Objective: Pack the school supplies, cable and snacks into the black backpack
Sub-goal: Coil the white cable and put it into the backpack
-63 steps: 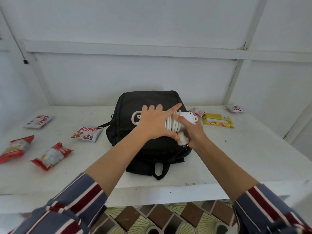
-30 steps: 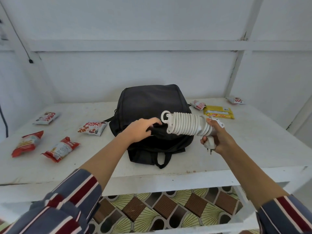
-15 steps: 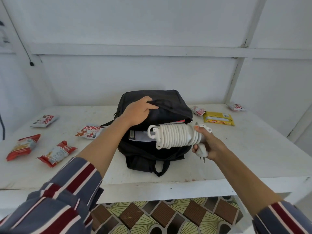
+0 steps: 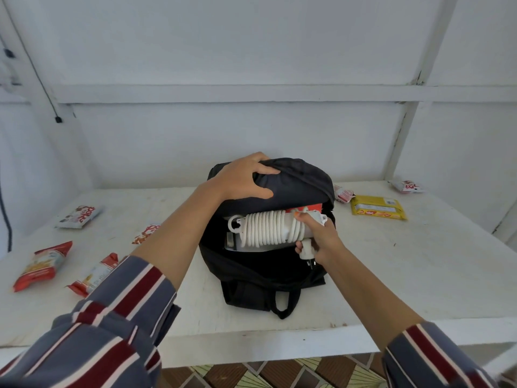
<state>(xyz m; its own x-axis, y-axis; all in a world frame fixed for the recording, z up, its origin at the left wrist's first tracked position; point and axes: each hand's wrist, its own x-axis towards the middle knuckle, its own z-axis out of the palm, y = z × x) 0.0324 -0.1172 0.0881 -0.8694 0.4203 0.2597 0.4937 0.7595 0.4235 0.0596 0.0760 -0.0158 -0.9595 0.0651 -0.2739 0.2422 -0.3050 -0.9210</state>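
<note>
A moment ago outside the bag, the coiled white cable (image 4: 265, 229) now sits in the mouth of the black backpack (image 4: 268, 271) on the desk (image 4: 419, 261). Right hand (image 4: 319, 236) fingers grip its plug end; left hand (image 4: 240, 177) fingers clutch the flap open. Snack packets (image 4: 42, 266) remain unpacked.

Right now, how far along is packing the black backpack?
Some flat items already sit inside the open black fabric backpack. In hand: the left hand lifts its flap while the right hand pushes in the coiled white cable. Left: the red snack packets, white snack packets and yellow biscuit pack on the table.
</note>
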